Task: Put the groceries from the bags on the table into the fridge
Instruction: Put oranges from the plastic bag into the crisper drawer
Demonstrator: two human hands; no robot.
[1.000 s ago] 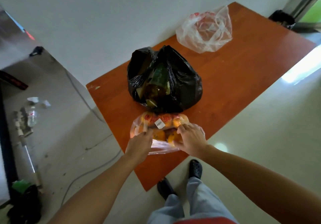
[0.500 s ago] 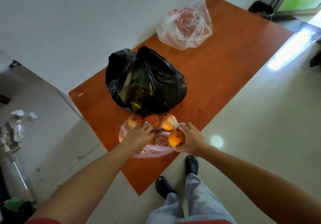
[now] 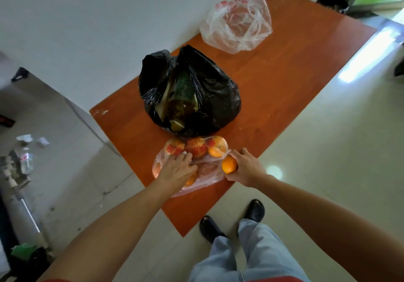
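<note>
A clear plastic bag of oranges (image 3: 197,150) lies at the near edge of the orange-brown table (image 3: 295,89). My right hand (image 3: 246,168) grips one orange (image 3: 229,164) just outside the bag's right side. My left hand (image 3: 178,170) lies on the bag with its fingers spread over the plastic and the fruit. Behind them a black bag (image 3: 192,93) stands open with green and brown packets showing inside. Farther back lies a crumpled clear bag (image 3: 237,22) with red print.
A white wall runs along the table's far side. A grey unit (image 3: 43,98) stands to the left, with litter and a bottle (image 3: 26,159) on the floor there. Pale tiled floor lies to the right. My feet in black sandals stand by the table's near corner.
My right hand has drawn one orange out of the clear bag and moved it right. My left hand has shifted flatter onto the bag. The view has swung left.
</note>
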